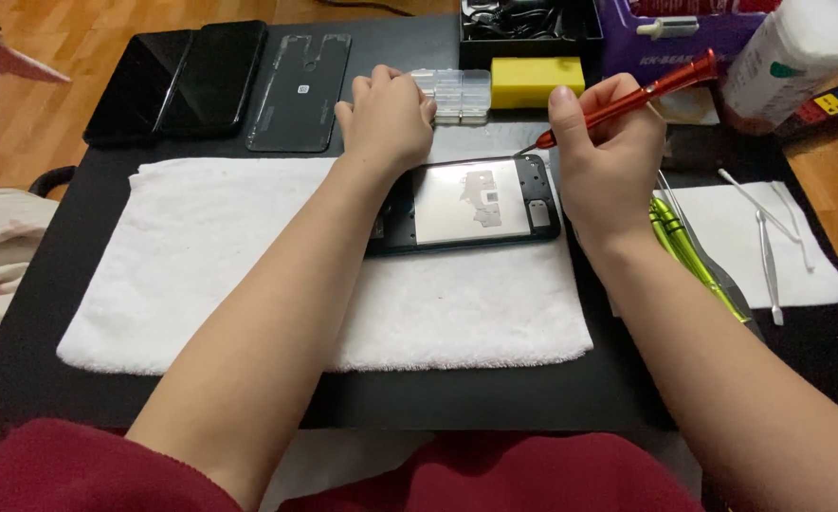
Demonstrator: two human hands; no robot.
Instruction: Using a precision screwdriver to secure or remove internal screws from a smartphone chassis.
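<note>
Here, the opened phone lies back-up on the towel, close to the towel's far right corner. Its shiny inner plate is exposed, dark frame all round.

Left hand: fingers curled, resting on the phone's left end, pressing it to the towel. Wrist crosses over the phone's left edge and hides it.

Right hand: clenched round a red screwdriver, held like a pen. Shaft slopes up to the right; tip is down at the phone's top right corner, at the frame edge.

Worktop: black, towel covers most of the middle. Bare strip along the near edge and down the left side.

Far edge is crowded. Two dark phones and a clear back cover lie side by side at far left. A clear parts box sits just behind the left hand's knuckles, a yellow sponge beside it, a black tray behind that.

Right side tight: green tool just beside the right wrist, white sheet with tweezers beyond.

Open towel lies left of and nearer than the phone.
</note>
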